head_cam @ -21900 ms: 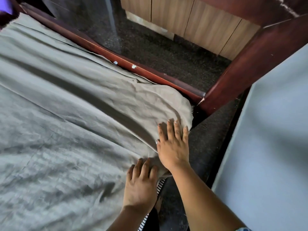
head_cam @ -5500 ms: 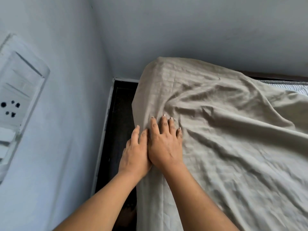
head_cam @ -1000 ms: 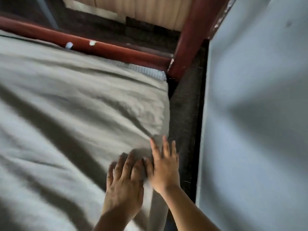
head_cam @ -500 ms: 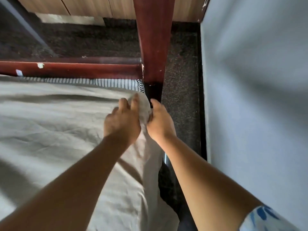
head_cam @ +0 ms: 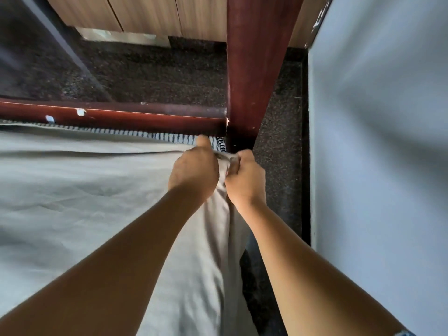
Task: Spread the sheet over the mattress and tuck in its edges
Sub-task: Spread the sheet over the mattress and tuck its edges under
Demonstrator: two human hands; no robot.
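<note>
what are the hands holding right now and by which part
Both hands grip the sheet at its corner: the left hand and right hand bunch that corner between them by the bedpost.

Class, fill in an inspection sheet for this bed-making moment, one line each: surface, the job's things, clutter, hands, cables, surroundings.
Surface: striped black-and-white mattress, only its far edge strip showing uncovered beside the rail.
Job's things: creased grey-beige fabric sheet lies over the mattress; its corner is bunched at the bed's corner and its right edge hangs down the side.
Clutter: nothing seen.
Hands: left hand and right hand both grip the bunched sheet corner, fingers curled.
Cables: nothing seen.
Surroundings: dark red wooden bed rail and post; dark speckled floor; pale blue-grey wall on the right; light wooden cabinet panels beyond.
</note>
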